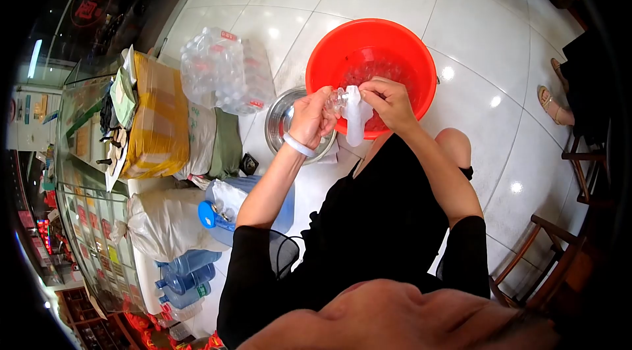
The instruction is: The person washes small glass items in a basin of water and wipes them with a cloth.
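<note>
Fingers of my left hand [311, 116] are closed round a small clear glass piece [338, 101], whose exact kind I cannot make out. A pale bangle sits on that wrist. My right hand [390, 101] pinches a thin white cloth [356, 120], which hangs down against the end of the glass. Both hands are over the near left rim of a large red basin [316, 54]. Several small clear pieces, blurred in detail, lie inside the basin. A round steel bowl [274, 127] stands on the floor under my left hand and is partly hidden by it.
Wrapped packs of clear bottles [224, 67] stand to the left, beside a taped yellow carton [158, 116]. A blue water container [280, 202] and a white sack [171, 222] are near my left arm. At right are another person's feet [552, 106] and a wooden stool [533, 258].
</note>
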Motion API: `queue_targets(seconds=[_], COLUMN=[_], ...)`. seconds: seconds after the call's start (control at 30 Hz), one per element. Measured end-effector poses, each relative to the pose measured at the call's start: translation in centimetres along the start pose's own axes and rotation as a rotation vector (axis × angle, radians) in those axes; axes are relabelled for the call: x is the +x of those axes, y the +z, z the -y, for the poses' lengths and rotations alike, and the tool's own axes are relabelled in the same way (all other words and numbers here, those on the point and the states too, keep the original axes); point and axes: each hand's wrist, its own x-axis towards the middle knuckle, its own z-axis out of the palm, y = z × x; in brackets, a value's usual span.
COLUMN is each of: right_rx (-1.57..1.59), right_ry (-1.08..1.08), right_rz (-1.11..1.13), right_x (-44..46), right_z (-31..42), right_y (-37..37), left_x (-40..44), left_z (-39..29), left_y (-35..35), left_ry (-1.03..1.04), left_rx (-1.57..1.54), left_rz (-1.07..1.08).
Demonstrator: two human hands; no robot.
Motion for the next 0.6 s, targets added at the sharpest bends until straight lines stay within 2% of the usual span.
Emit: queue_targets(seconds=[0.1, 0.17, 0.2, 0.27, 0.33, 0.4, 0.47, 0.5, 0.57, 0.6], right_rx=[-0.029, 0.222, 0.221, 0.561, 0.599, 0.638, 0.24, 0.24, -0.067, -0.069], right_ry=[0.01, 0.143, 0.143, 0.486, 0.496, 0.504, 0.157, 0.157, -0.047, -0.047], right_rz=[0.031, 0.06, 0.061, 0.15, 0.168, 0.186, 0.041, 0.043, 0.015, 0.015], right_x=[-0.1, -0.1, -0.1, -0.1, -0.2, -0.3, -0.5, -0.4, -0.2, 0.0], right_z=[-0.6, -0.8, -0.8, -0.7, -1.0, -1.0, -0.1, 0.0, -0.1, -0.1], right_y=[0.2, 0.4, 0.4, 0.1, 0.4, 0.6, 1.0, 0.9, 0.4, 0.3], left_x=[0.0, 0.0, -0.1, -0.1, -0.3, -0.4, -0.3, -0.2, -0.3, -0.3], left_z=[0.0, 0.0, -0.1, -0.3, -0.7, -0.8, -0.6, -0.3, -0.4, -0.6], left_y=[-0.5, -0.7, -0.8, -0.9, -1.0, -1.0, -0.9, -0.9, -0.6, -0.4], left_ry=[-0.014, -0.025, -0.013, 0.0, -0.092, -0.09, -0.088, -0.09, -0.093, -0.093], left_rx=[0.053, 0.078, 0.088, 0.096, 0.051, 0.034, 0.018, 0.003, -0.014, -0.041], left_rz=[0.005, 0.009, 0.018, 0.027, 0.045, 0.048, 0.051, 0.035, 0.019, 0.005])
